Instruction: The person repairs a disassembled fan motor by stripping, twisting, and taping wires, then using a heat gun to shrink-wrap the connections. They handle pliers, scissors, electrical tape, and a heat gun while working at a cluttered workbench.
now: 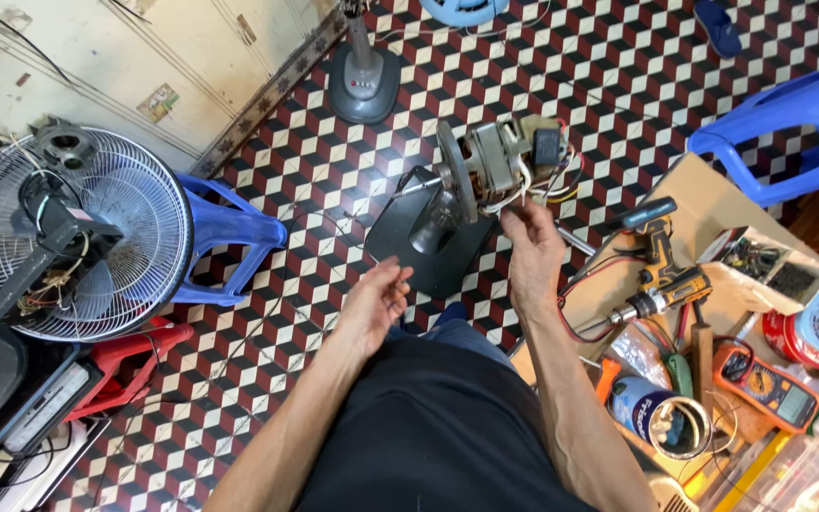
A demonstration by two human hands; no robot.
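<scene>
Both hands visible: right hand (533,248) pinches fan motor (497,169) wiring, grip half-hidden; left hand (374,301) hangs slack.

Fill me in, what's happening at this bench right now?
A person has a stripped fan motor on its dark stand in front of them. The right hand is up at the motor's wire bundle, fingers on the wires. The left hand hangs open below, holding nothing. A cordless drill and a multimeter lie on the cardboard to the right.
</scene>
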